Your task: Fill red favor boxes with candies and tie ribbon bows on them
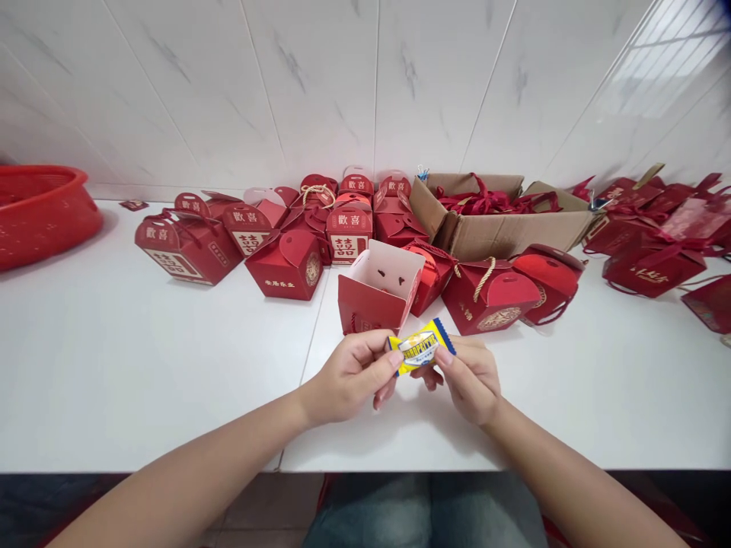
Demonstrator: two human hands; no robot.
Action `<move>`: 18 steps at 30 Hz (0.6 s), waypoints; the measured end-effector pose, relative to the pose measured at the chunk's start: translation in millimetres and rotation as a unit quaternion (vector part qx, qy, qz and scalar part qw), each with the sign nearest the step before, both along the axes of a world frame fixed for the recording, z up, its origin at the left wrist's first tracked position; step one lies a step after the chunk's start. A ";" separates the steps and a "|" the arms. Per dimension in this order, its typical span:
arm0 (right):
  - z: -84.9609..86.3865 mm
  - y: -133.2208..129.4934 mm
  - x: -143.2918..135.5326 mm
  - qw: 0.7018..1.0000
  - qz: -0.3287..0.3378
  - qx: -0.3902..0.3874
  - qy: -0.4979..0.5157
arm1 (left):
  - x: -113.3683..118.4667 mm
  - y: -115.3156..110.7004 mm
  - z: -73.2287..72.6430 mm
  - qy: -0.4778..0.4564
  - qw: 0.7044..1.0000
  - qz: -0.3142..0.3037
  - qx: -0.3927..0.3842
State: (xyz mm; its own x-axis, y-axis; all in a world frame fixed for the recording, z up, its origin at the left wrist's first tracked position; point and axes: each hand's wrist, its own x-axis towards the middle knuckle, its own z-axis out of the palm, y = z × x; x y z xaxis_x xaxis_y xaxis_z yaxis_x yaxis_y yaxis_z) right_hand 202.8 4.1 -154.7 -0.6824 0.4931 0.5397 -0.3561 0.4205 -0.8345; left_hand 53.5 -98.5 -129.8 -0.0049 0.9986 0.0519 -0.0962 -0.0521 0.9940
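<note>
A small yellow and blue wrapped packet is pinched between both hands above the white table's front part. My left hand grips its left end with thumb and fingers. At the right end, my right hand holds it the same way. Just behind the hands stands an open red box with a white inside, its contents mostly hidden. Closed red gift boxes flank it: one with a round gold pattern to the left, another with a gold cord to the right.
Several red boxes line the white table near the tiled wall. A cardboard box of red ribboned items sits at the back right. More red boxes lie far right; a red plastic basin is far left.
</note>
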 end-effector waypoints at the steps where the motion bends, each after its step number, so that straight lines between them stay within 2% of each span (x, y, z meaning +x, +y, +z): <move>1: -1.6 1.1 -1.8 0.999 0.018 -0.040 -0.020 | -1.1 0.6 -0.1 0.004 1.000 0.004 0.005; 5: -8.4 4.2 -11.7 0.967 0.108 -0.216 -0.078 | -3.8 3.7 0.6 0.031 0.999 0.019 0.017; 8: -3.2 1.3 -16.7 0.967 0.123 -0.209 -0.077 | -3.2 5.6 0.6 0.068 0.997 0.029 0.016; 13: 7.8 -8.8 -9.7 0.976 0.044 -0.199 -0.070 | 1.6 5.8 -3.1 0.144 0.988 0.048 0.031; 16: -1.9 -1.2 8.3 0.971 0.021 -0.221 -0.087 | 6.1 4.7 -8.2 0.177 0.984 -0.007 0.030; 18: -11.7 14.4 29.4 0.963 -0.021 -0.254 -0.088 | 9.0 4.2 -12.8 0.199 0.979 -0.045 0.024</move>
